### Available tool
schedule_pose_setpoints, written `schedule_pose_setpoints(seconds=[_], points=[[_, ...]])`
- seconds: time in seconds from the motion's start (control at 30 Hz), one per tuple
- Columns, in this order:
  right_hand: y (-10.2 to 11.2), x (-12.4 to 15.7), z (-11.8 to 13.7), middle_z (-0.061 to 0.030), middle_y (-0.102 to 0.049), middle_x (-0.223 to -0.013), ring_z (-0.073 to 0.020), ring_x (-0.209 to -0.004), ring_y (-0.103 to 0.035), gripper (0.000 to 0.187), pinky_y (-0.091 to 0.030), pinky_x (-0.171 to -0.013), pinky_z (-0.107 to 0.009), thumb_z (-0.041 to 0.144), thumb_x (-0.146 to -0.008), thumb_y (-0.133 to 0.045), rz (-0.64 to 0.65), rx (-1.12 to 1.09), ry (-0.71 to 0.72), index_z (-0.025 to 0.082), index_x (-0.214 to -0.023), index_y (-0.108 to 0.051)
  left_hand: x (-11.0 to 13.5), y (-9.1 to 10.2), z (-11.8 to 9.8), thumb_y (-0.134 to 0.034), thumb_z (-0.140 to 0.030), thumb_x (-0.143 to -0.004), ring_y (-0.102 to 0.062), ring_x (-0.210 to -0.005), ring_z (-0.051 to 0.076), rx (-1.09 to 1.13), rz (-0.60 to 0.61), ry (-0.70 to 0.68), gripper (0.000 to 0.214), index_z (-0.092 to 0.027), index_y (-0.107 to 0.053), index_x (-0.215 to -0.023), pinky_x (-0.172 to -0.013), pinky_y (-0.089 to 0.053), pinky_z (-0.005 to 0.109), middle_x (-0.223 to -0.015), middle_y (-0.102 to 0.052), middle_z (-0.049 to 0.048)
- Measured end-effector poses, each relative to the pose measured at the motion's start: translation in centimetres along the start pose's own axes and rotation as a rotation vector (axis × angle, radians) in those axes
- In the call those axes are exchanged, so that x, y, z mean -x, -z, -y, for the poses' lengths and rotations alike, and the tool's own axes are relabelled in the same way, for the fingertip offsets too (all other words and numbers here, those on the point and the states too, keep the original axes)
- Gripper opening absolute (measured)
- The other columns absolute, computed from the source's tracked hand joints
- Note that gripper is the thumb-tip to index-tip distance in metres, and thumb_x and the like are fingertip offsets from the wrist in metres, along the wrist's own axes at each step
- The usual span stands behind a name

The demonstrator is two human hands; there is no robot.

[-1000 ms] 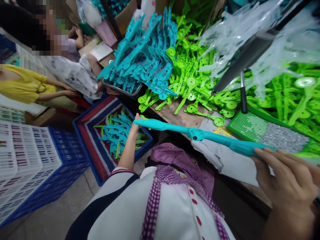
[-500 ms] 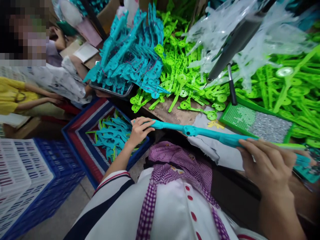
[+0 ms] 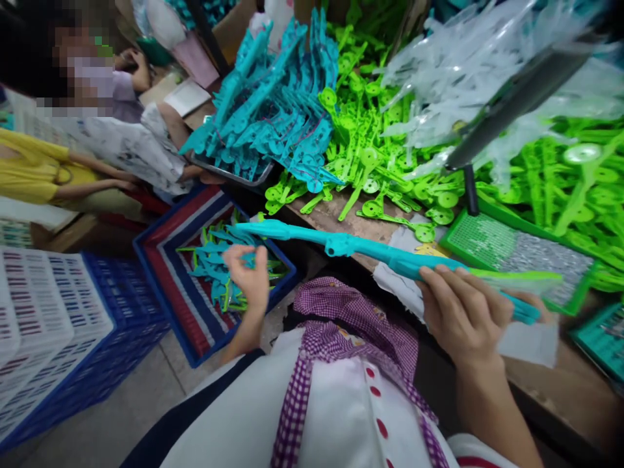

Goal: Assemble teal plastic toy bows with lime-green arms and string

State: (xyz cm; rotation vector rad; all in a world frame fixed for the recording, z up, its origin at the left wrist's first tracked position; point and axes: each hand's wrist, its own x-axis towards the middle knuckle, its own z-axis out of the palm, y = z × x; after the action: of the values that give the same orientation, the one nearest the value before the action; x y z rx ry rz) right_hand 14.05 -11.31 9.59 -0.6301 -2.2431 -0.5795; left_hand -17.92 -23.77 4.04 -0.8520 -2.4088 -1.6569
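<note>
My right hand (image 3: 465,315) is wrapped around the wide end of a long teal plastic piece (image 3: 363,247) with a round boss near its middle. A lime-green strip (image 3: 521,278) juts out past that hand beside the teal end. The slim far end points left over the lined crate (image 3: 195,356). Just below that end is my left hand (image 3: 249,276), with thumb and fingers apart and nothing in them. Inside the crate lie several similar teal and green pieces (image 3: 219,260).
Teal half-shells (image 3: 273,110) stand stacked in a metal tray. Lime-green parts (image 3: 368,175) and clear plastic parts (image 3: 439,71) are heaped along the bench. A dark hanging tool (image 3: 517,104) slants above a green tray of screws (image 3: 550,250). Other people (image 3: 127,140) sit at left.
My left hand has let go of the slim end and moved down and left. My right hand has shifted left with the teal piece, and the view has turned slightly.
</note>
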Motion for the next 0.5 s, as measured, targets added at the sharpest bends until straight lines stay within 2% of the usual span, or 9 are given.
schedule_pose_setpoints(seconds=[0.03,0.1,0.13,0.17,0.2,0.23,0.3,0.4,0.5], points=[[-0.3,0.0,0.5,-0.0058,-0.077,-0.102,-0.0206,-0.095,-0.072,0.057,-0.050,-0.090,-0.031,0.017,-0.083,-0.079,-0.014,-0.032,-0.007,0.018,-0.137,-0.060,2.0,0.4,-0.7,-0.066,-0.065,-0.085,-0.063,-0.096,0.022,0.145,0.175,0.143,0.043,-0.022,-0.069,-0.094,-0.089,-0.050,0.039,-0.097,-0.065,0.0059],[-0.6,0.5,1.5,-0.0041,-0.078,-0.101,-0.0210,-0.093,-0.072,0.058,-0.049,-0.091,-0.032,0.017,-0.082,-0.080,-0.037,-0.093,-0.030,0.021,-0.137,-0.062,5.9,0.3,-2.2,-0.070,-0.070,-0.079,-0.068,-0.089,0.022,0.542,0.865,0.468,0.056,-0.023,-0.068,-0.109,-0.082,-0.052,0.038,-0.102,-0.069,0.0090],[-0.5,0.9,2.0,-0.0033,-0.078,-0.101,-0.0211,-0.093,-0.071,0.058,-0.049,-0.090,-0.032,0.017,-0.081,-0.081,-0.038,-0.123,-0.032,0.023,-0.137,-0.062,7.5,-0.3,-2.9,-0.079,-0.071,-0.068,-0.070,-0.095,0.026,0.746,1.090,0.613,0.073,-0.024,-0.064,-0.121,-0.084,-0.053,0.040,-0.114,-0.069,0.0124],[-0.5,1.3,2.4,-0.0028,-0.078,-0.101,-0.0211,-0.093,-0.071,0.059,-0.049,-0.090,-0.032,0.017,-0.081,-0.081,-0.034,-0.156,-0.020,0.024,-0.136,-0.063,8.5,-1.0,-3.6,-0.086,-0.069,-0.058,-0.070,-0.100,0.028,0.906,1.182,0.727,0.085,-0.025,-0.061,-0.126,-0.089,-0.053,0.042,-0.123,-0.067,0.0141],[-0.6,1.8,3.0,-0.0030,-0.078,-0.101,-0.0210,-0.093,-0.071,0.058,-0.049,-0.089,-0.032,0.017,-0.080,-0.081,-0.027,-0.192,0.002,0.024,-0.135,-0.064,9.1,-1.9,-4.1,-0.088,-0.069,-0.053,-0.070,-0.105,0.030,1.045,1.208,0.833,0.091,-0.025,-0.061,-0.128,-0.093,-0.052,0.044,-0.127,-0.066,0.0153],[-0.7,2.2,3.7,-0.0036,-0.078,-0.102,-0.0208,-0.094,-0.070,0.056,-0.049,-0.089,-0.031,0.017,-0.080,-0.081,-0.019,-0.229,0.027,0.024,-0.134,-0.065,9.2,-2.8,-4.5,-0.086,-0.071,-0.055,-0.069,-0.108,0.031,1.150,1.170,0.941,0.090,-0.023,-0.061,-0.127,-0.096,-0.052,0.046,-0.128,-0.067,0.0161],[-1.6,2.8,5.6,-0.0051,-0.078,-0.106,-0.0202,-0.096,-0.070,0.047,-0.047,-0.091,-0.030,0.015,-0.085,-0.076,0.003,-0.307,0.074,0.022,-0.131,-0.068,8.5,-4.2,-4.7,-0.079,-0.067,-0.071,-0.069,-0.110,0.030,1.239,0.979,1.131,0.071,-0.019,-0.064,-0.121,-0.100,-0.051,0.047,-0.122,-0.071,0.0149],[-3.7,3.2,9.6,-0.0063,-0.077,-0.113,-0.0202,-0.104,-0.070,0.034,-0.040,-0.099,-0.034,0.013,-0.094,-0.062,0.100,-0.449,0.069,0.022,-0.126,-0.069,6.4,-5.0,-3.0,-0.073,-0.034,-0.087,-0.073,-0.099,0.023,1.113,0.691,1.324,0.029,-0.015,-0.069,-0.107,-0.102,-0.052,0.040,-0.105,-0.077,0.0104],[-5.0,3.1,12.8,-0.0064,-0.076,-0.118,-0.0214,-0.112,-0.069,0.029,-0.031,-0.107,-0.040,0.017,-0.099,-0.054,0.238,-0.632,0.025,0.024,-0.124,-0.068,4.4,-4.1,0.8,-0.063,-0.017,-0.088,-0.075,-0.089,0.020,0.857,0.613,1.396,0.013,-0.010,-0.071,-0.097,-0.100,-0.054,0.036,-0.092,-0.078,0.0102]])
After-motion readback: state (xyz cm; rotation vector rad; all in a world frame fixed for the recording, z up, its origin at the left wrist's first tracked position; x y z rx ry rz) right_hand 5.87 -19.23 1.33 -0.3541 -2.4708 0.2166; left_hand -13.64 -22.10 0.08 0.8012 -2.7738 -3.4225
